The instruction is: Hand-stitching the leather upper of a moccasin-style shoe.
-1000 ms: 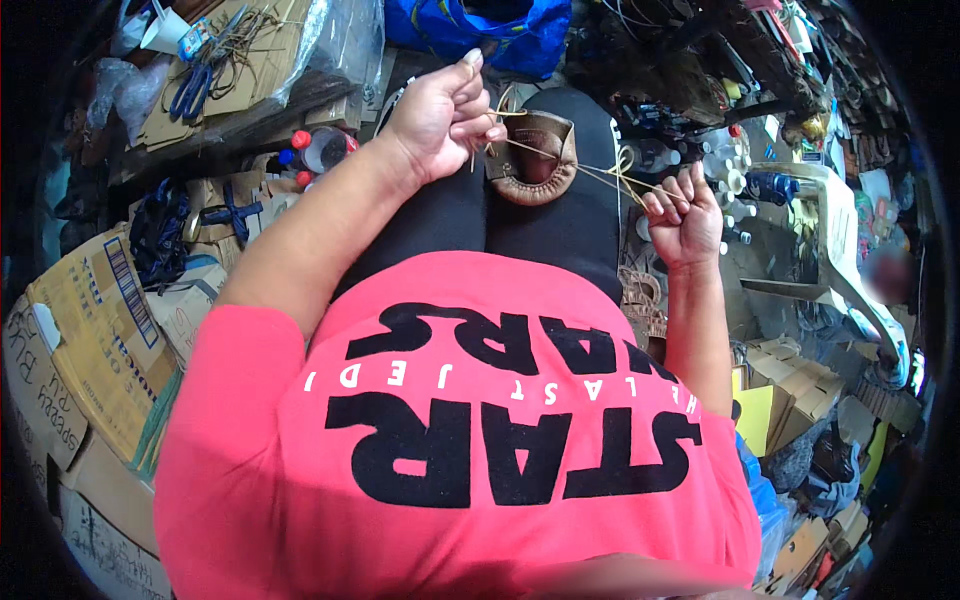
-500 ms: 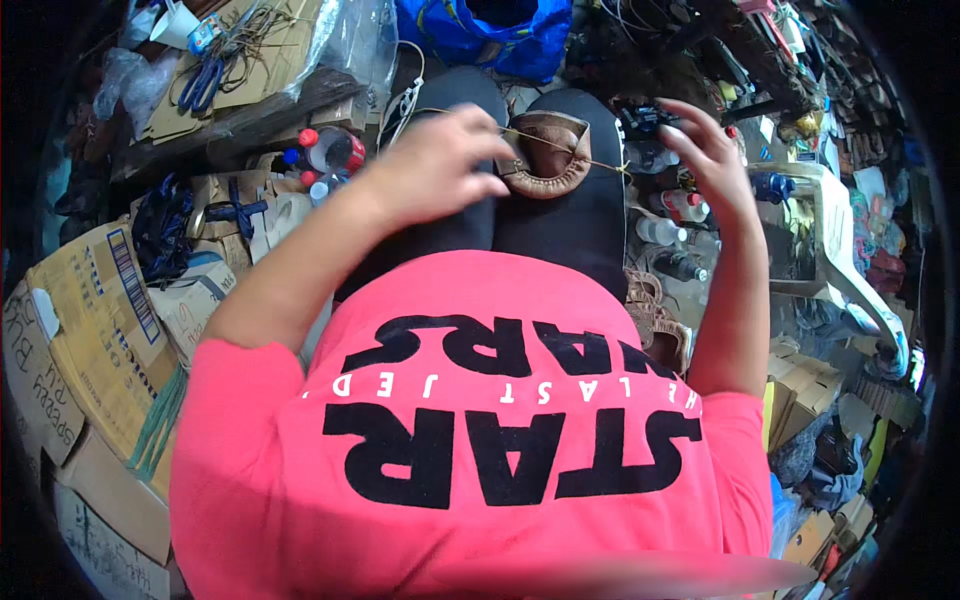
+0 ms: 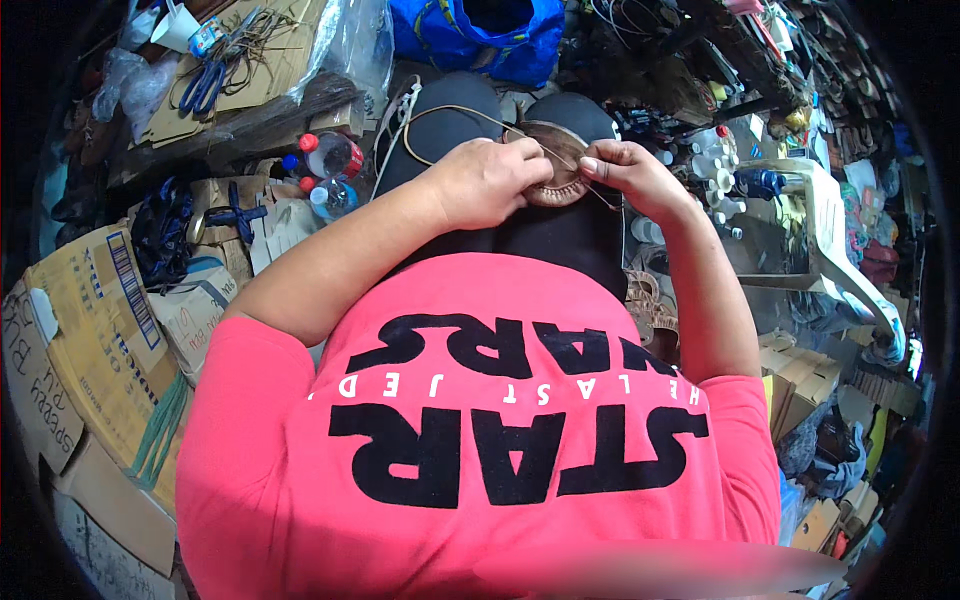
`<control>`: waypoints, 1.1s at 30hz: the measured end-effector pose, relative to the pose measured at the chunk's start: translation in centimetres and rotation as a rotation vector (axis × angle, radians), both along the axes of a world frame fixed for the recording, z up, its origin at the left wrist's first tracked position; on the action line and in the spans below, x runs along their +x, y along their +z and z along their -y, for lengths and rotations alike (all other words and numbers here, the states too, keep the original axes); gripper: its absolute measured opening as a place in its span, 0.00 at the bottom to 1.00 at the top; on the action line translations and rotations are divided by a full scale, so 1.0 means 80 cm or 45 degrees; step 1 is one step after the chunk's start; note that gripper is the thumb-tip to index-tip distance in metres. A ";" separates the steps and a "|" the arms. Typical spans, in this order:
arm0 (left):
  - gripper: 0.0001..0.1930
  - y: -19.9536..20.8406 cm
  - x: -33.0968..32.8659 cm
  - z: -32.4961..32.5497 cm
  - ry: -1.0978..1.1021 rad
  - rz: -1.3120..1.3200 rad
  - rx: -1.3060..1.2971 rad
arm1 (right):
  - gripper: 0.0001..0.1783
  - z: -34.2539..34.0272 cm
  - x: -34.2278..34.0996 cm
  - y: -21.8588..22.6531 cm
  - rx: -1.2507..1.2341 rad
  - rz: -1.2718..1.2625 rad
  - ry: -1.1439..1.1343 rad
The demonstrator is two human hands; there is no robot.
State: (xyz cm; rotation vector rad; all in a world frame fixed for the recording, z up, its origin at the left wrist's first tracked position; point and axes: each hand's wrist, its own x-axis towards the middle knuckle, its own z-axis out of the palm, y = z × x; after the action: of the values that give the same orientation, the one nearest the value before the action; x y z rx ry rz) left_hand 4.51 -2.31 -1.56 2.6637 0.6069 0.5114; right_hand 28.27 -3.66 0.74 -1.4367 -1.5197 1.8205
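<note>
A brown leather moccasin (image 3: 556, 193) with a gathered, stitched toe rests on my black-clad thighs. My left hand (image 3: 495, 180) is closed on its left side, with the fingertips partly hidden against the leather. At the right edge of the shoe, my right hand (image 3: 638, 178) pinches a thin tan cord (image 3: 447, 110) between thumb and forefinger. That cord loops over my left thigh and runs across the shoe opening to the right fingers. A short thin end sticks out below them.
A blue bag (image 3: 490, 40) stands beyond my knees. Plastic bottles (image 3: 333, 157) lie to the left, with cardboard boxes (image 3: 95, 310) nearer me. Blue-handled scissors (image 3: 204, 87) rest on cardboard at the far left. A white plastic chair (image 3: 835, 240) is at right.
Both hands have come down and inward onto the moccasin; earlier they were apart in the air. The cord, stretched across the shoe before, now hangs in a slack loop at left.
</note>
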 end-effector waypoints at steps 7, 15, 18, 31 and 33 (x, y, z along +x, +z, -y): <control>0.15 -0.007 0.017 0.012 0.031 0.192 -0.268 | 0.12 -0.009 0.008 -0.013 0.007 -0.014 -0.012; 0.10 0.011 0.005 -0.033 0.132 0.345 -0.485 | 0.13 0.029 -0.023 0.017 0.657 0.362 -0.388; 0.10 0.004 0.034 -0.056 0.069 0.276 -0.516 | 0.14 0.036 -0.021 0.016 0.296 0.361 -0.172; 0.11 -0.006 0.057 -0.075 -0.023 0.146 -1.205 | 0.12 0.089 0.024 0.072 0.379 0.164 -0.412; 0.10 0.001 0.053 -0.084 -0.090 0.105 -1.374 | 0.06 0.084 0.016 0.065 0.574 0.355 -0.332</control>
State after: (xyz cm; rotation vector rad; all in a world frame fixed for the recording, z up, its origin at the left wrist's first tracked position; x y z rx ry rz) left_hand 8.71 4.41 -1.48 1.6225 0.5405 0.1719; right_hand 29.51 -10.41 5.93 -1.6067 -1.6438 1.0747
